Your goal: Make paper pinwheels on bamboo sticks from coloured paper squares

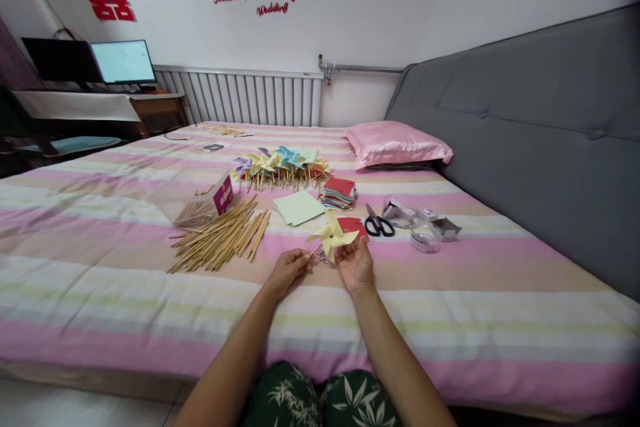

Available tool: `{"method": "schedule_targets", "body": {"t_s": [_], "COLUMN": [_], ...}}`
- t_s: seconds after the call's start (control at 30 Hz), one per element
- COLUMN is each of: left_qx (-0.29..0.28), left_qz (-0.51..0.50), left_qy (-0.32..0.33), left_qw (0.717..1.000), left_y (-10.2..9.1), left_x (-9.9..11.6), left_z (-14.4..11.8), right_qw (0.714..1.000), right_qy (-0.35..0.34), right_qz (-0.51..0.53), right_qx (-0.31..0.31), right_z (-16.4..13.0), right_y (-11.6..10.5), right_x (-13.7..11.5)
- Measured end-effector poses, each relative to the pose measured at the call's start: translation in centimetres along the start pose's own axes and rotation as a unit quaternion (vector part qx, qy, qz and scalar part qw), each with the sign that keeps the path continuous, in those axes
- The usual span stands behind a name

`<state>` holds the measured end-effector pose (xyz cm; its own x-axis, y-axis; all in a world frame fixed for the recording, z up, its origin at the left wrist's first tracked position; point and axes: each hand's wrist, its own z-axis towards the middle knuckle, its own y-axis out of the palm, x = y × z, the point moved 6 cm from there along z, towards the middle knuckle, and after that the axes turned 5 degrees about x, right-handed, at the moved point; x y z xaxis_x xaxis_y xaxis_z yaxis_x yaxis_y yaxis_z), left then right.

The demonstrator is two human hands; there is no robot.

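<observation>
A pale yellow paper pinwheel (332, 236) is held up between my two hands, just above the bed. My left hand (291, 270) is closed, pinching the thin wooden stick of the pinwheel. With its palm turned up, my right hand (355, 267) has its fingers at the lower right blade and grips it; some fingertips are hidden behind the paper. Beneath the pinwheel lies a small heap of pins or beads (321, 256), too small to make out. Behind it, a red paper sheet (356, 227) is partly covered.
Wooden sticks (220, 240) lie in a pile at left, beside a clear box (197, 207). Finished pinwheels (283, 163) stand bunched behind pale green paper (299, 208) and a coloured paper stack (339, 192). Scissors (379, 223) and clear round containers (425, 237) are at right.
</observation>
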<state>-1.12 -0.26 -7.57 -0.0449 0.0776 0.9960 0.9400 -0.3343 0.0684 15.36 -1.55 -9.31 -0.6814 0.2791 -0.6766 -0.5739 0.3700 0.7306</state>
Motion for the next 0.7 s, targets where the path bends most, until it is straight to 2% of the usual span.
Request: {"method": "schedule_targets", "body": {"t_s": [0.37,0.7], "left_qx": [0.0,0.0], "left_qz": [0.013,-0.01], "left_qy": [-0.003,0.004], "left_qw": [1.0,1.0], "left_y": [0.3,0.14], "left_x": [0.22,0.3], "left_z": [-0.14,-0.12], "right_qw": [0.998,0.999], "right_qy": [0.013,0.008], "right_qz": [0.047,0.027], "right_qx": [0.034,0.021], "right_z": [0.2,0.02], "right_y": [-0.4,-0.01], "right_x": [0.58,0.31]}}
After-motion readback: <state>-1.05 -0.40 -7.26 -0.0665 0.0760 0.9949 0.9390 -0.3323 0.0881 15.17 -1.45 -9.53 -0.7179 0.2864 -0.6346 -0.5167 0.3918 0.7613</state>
